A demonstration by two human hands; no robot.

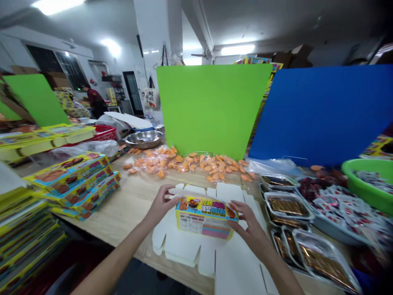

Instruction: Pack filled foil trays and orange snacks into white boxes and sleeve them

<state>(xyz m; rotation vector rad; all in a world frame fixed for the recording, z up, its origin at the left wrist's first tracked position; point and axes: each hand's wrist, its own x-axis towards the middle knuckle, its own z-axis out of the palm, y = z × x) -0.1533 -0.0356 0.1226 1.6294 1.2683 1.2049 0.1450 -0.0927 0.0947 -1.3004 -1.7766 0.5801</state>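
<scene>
A printed yellow-and-blue food box (205, 217) stands in front of me on flat white carton blanks (236, 262). My left hand (164, 201) has its fingers curled at the box's upper left corner, along the pale edge of the lid. The right end of the box is between the thumb and fingers of my right hand (247, 219). Its printed top and front face show; the inside is hidden.
Orange wrapped pieces (184, 162) lie along the back. At right are foil-like trays (285, 205), a basin of sachets (340, 209) and a green bowl (368, 184). Stacked boxes (80, 180) stand left. Green (211, 106) and blue (319, 114) panels rise behind.
</scene>
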